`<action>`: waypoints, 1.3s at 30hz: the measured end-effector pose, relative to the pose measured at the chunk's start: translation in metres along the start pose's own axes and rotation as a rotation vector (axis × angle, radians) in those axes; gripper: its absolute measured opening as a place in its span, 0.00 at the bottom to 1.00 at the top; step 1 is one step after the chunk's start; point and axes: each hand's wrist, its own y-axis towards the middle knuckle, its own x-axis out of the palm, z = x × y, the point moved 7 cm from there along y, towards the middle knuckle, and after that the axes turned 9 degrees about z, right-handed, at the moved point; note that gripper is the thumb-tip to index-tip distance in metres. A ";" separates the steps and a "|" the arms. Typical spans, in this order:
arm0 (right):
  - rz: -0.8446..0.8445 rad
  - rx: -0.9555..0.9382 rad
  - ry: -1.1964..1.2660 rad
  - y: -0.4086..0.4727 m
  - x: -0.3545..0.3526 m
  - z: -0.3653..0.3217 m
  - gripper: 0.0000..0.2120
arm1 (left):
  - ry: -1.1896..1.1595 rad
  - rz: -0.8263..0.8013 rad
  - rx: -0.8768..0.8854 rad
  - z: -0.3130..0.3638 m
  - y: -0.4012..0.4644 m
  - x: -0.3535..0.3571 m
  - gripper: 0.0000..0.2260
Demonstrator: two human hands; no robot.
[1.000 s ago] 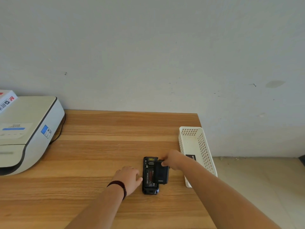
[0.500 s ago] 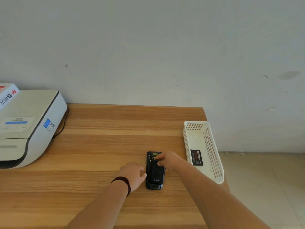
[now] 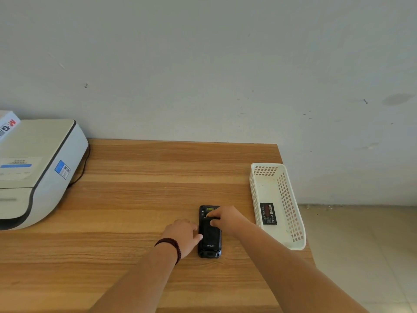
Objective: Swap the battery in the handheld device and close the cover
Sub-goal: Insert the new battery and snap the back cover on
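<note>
The handheld device (image 3: 209, 232) lies face down on the desk (image 3: 135, 199), with its cover (image 3: 210, 233) on the back. The right hand (image 3: 225, 219) presses its fingertips on the cover's upper part, and the left hand (image 3: 182, 236) rests flat against the device's left side. A battery (image 3: 267, 213) lies in the white basket (image 3: 293, 222) just beside.

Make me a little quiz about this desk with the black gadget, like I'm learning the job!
1. True or false: the cover lies on the handheld device.
2. Where is the loose battery? A) in the white basket B) on the printer C) on the floor
3. Which hand presses near the device's top end?

Key:
1. True; no open compartment shows.
2. A.
3. The right hand; the left hand steadies the device's side.
</note>
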 end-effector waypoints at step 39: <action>0.275 -0.215 -0.126 -0.019 0.037 0.013 0.23 | 0.163 0.075 0.097 0.015 -0.006 0.010 0.15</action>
